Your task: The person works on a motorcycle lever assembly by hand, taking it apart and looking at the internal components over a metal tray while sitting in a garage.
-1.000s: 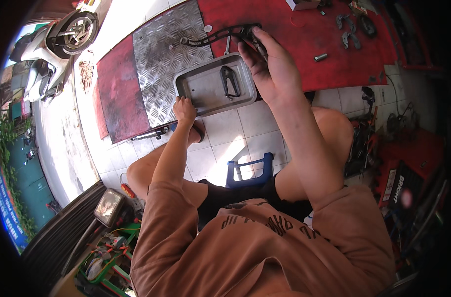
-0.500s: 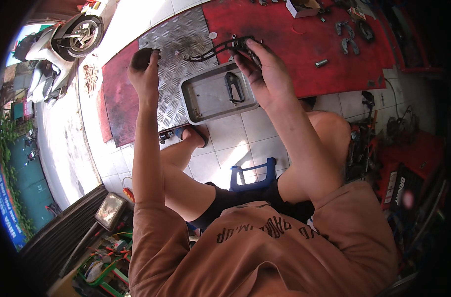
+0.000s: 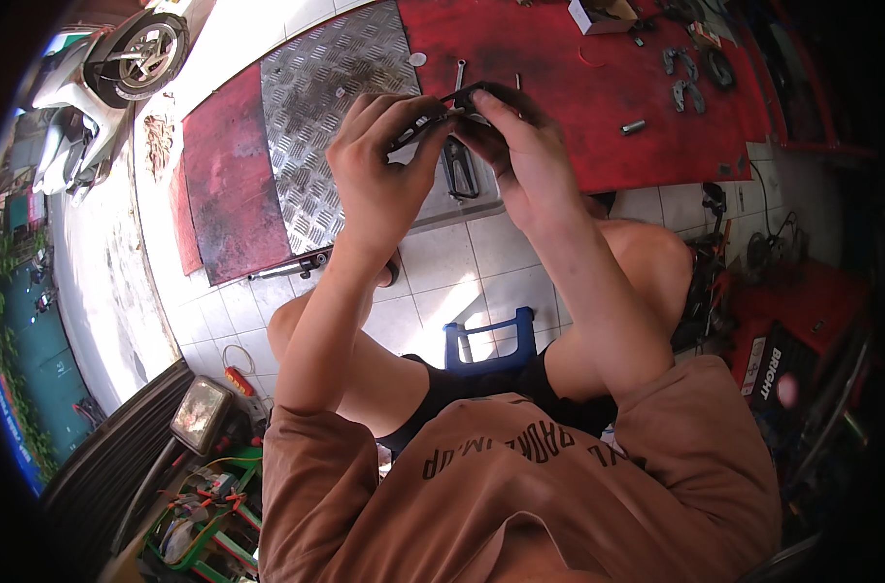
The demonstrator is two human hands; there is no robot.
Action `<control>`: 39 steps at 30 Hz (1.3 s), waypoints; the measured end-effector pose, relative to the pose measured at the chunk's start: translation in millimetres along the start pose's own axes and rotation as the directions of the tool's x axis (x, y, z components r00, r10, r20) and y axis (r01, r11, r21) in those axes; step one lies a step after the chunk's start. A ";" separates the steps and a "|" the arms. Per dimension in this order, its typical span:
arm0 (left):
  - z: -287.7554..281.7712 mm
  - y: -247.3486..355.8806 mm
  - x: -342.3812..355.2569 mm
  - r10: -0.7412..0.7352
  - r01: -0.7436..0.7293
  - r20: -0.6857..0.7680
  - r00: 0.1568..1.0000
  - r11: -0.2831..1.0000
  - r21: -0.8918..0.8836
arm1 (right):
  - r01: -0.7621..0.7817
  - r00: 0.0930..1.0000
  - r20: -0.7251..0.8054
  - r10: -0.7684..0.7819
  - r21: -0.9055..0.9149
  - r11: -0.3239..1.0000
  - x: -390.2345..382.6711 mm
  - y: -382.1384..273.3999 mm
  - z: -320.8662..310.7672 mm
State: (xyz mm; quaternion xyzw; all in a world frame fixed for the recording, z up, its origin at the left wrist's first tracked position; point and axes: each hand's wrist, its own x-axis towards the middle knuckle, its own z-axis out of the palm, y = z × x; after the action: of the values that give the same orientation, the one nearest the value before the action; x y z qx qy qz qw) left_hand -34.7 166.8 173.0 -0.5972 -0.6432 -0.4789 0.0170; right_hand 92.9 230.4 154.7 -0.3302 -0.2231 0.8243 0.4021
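Note:
Up over the metal tray (image 3: 481, 206), both my hands meet at a black slotted brake lever (image 3: 404, 143). My right hand (image 3: 525, 136) grips its thicker end, thumb on top. The curled fingers of my left hand (image 3: 379, 165) close around the lever's other part, with fingertips against the right hand's. A small shiny metal piece (image 3: 454, 113) shows between the fingertips; which hand pinches it I cannot tell. Below, a black open-framed part (image 3: 457, 170) lies in the tray, much of which my hands and wrists hide.
A spanner (image 3: 460, 73) lies on the red mat (image 3: 559, 126), beside a patterned metal plate (image 3: 311, 126). Further right are a metal socket (image 3: 633, 126), curved grey brake shoes (image 3: 685, 83) and an open box (image 3: 601, 17). A blue stool (image 3: 491, 340) stands between my legs; a scooter (image 3: 112, 87) is parked far left.
My left hand has come right from over the metal plate to the lever. The lever, still in my right hand, is now largely covered by my fingers.

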 end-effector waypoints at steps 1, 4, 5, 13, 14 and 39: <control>0.0 -0.7 -1.1 0.014 -0.014 -0.012 1.000 1.000 -0.002 | 0.020 1.000 0.004 -0.020 -0.013 1.000 -0.6 0.4 1.1; -0.2 1.5 -2.0 0.048 -0.046 -0.038 0.998 0.998 0.036 | 0.114 0.994 0.011 -0.113 -0.094 0.989 -2.1 5.3 3.1; 0.1 1.6 -2.2 0.081 -0.079 -0.032 0.996 0.995 0.056 | 0.150 0.989 0.013 -0.150 -0.128 0.980 -2.9 6.9 3.6; -4.7 11.2 0.3 -0.043 0.042 -0.058 0.997 0.999 -0.007 | 0.246 0.969 0.091 -0.230 -0.259 0.934 -9.9 5.5 8.5; -7.7 9.7 0.1 -0.100 0.103 0.050 0.994 0.993 -0.050 | 0.255 0.966 0.107 -0.235 -0.268 0.929 -10.4 4.5 8.7; -34.1 -5.5 -6.1 -0.440 0.625 0.502 0.745 0.723 -0.294 | 0.425 0.895 0.394 -0.208 -0.611 0.668 -6.2 -7.4 4.4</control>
State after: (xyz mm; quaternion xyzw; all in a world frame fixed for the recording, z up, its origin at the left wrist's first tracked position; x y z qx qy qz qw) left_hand -56.0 141.4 184.6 -0.4527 -0.6524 -0.4643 -0.3922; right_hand 96.4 229.2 164.7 -0.2849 -0.6212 0.6391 0.3529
